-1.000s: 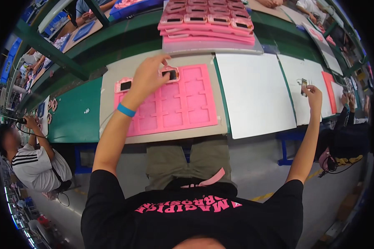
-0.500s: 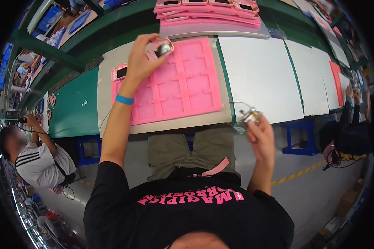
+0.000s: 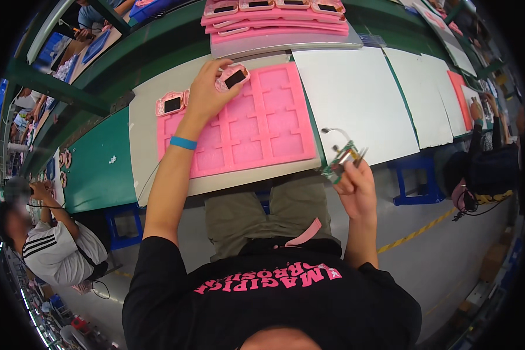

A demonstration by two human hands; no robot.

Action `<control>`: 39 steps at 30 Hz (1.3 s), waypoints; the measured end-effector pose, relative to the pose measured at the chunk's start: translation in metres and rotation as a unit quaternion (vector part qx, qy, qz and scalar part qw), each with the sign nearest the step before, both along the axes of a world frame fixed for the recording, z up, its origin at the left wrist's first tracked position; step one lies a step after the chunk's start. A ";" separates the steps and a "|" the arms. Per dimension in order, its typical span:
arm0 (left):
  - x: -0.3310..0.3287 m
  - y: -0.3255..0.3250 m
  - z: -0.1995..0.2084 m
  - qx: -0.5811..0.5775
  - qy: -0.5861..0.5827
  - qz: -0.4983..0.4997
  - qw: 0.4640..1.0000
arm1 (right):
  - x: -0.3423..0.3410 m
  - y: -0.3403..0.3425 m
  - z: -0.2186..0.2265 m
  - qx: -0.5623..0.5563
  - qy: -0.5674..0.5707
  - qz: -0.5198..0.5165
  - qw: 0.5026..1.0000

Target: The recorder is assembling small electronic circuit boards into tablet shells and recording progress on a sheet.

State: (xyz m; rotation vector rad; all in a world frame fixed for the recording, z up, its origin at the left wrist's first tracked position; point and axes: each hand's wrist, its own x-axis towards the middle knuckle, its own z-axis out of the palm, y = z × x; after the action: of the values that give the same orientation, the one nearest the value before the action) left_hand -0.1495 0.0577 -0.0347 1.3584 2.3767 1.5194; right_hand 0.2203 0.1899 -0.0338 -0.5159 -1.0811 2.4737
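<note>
My left hand (image 3: 207,96) reaches over the upper part of a pink foam tray (image 3: 305,125) with square recesses. Its fingers are closed around the edge of a pink casing with a dark screen (image 3: 234,78). Whether that casing rests in its recess or is held just above, I cannot tell. Another pink casing (image 3: 171,104) sits at the tray's upper left corner, and one more is mostly hidden by my left hand. My right hand (image 3: 359,189), off the tray's lower right corner, pinches a green circuit board (image 3: 338,164) with a trailing dark wire. Thin pointed bits stick up beside its fingers, too small to name.
Stacked pink trays (image 3: 280,26) with similar casings stand at the far edge. White sheets (image 3: 356,105) cover the bench to the right; a green mat (image 3: 96,166) lies left, with small white bits (image 3: 112,159). People work on both sides, near blue stools (image 3: 417,181).
The casing in my left hand has turned flatter, its screen now facing up. My right hand has tilted the circuit board, showing more of it. The whole view has shifted slightly.
</note>
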 end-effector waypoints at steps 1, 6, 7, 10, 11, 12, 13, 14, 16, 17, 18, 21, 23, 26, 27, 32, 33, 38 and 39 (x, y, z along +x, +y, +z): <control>0.002 0.002 -0.001 0.005 -0.022 0.001 1.000 | -0.002 0.000 -0.007 -0.047 0.050 -0.003 0.998; 0.006 -0.002 0.012 0.042 0.019 -0.014 0.999 | -0.050 -0.016 0.009 -0.145 0.064 0.032 0.987; 0.006 -0.006 0.017 0.058 0.058 -0.019 0.996 | -0.056 -0.016 0.010 -0.139 0.064 0.024 0.988; 0.039 -0.021 0.053 -0.042 0.048 -0.068 0.996 | -0.074 -0.010 0.004 -0.125 0.067 -0.006 0.990; 0.057 -0.028 0.059 -0.045 0.048 -0.073 0.995 | -0.074 -0.011 0.001 -0.124 0.063 -0.015 0.990; 0.076 -0.033 0.061 -0.103 0.077 -0.088 0.988 | -0.073 -0.013 -0.003 -0.124 0.057 -0.024 0.990; 0.095 -0.042 0.058 -0.163 0.102 -0.097 0.977 | -0.070 -0.017 -0.007 -0.126 0.048 -0.027 0.990; 0.109 -0.049 0.049 -0.180 0.126 -0.102 0.970 | -0.067 -0.021 -0.007 -0.131 0.042 -0.022 0.990; 0.143 -0.060 0.040 -0.205 0.140 -0.104 0.963 | -0.051 -0.032 0.000 -0.078 0.012 -0.031 0.996; 0.160 -0.063 0.045 -0.146 0.151 -0.064 0.976 | -0.046 -0.037 0.005 -0.051 -0.001 -0.039 0.998; 0.172 -0.066 0.047 -0.088 0.160 -0.023 0.983 | -0.042 -0.042 0.007 -0.024 -0.015 -0.046 0.999; 0.199 -0.079 0.042 -0.039 -0.054 -0.126 0.990 | -0.034 -0.069 0.015 0.009 -0.040 0.001 0.999; 0.217 -0.081 0.030 -0.024 -0.453 -0.095 0.886 | -0.028 -0.083 0.016 0.051 -0.055 0.050 0.996; 0.227 -0.079 0.022 0.024 -0.468 -0.056 0.882 | -0.023 -0.092 0.010 0.069 -0.048 0.077 0.994; 0.227 -0.079 0.021 0.049 -0.472 -0.041 0.879 | -0.022 -0.094 0.009 0.082 -0.041 0.086 0.992; 0.197 -0.087 0.032 0.035 -0.463 0.048 0.884 | -0.005 -0.080 0.003 0.111 -0.074 0.075 0.988; 0.187 -0.086 0.038 -0.012 -0.450 0.056 0.891 | -0.002 -0.077 0.000 0.119 -0.088 0.069 0.987; 0.158 -0.065 0.057 -0.177 -0.386 0.039 0.905 | -0.002 -0.067 -0.022 0.048 -0.085 0.120 0.988; 0.154 -0.062 0.055 -0.182 -0.386 0.037 0.904 | -0.003 -0.066 -0.024 0.043 -0.086 0.117 0.989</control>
State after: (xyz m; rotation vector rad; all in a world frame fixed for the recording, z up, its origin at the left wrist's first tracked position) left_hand 0.0046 -0.0041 0.0208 0.4530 2.0340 1.2060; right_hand 0.2177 0.1235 -0.0574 -0.6173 -1.3817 2.6037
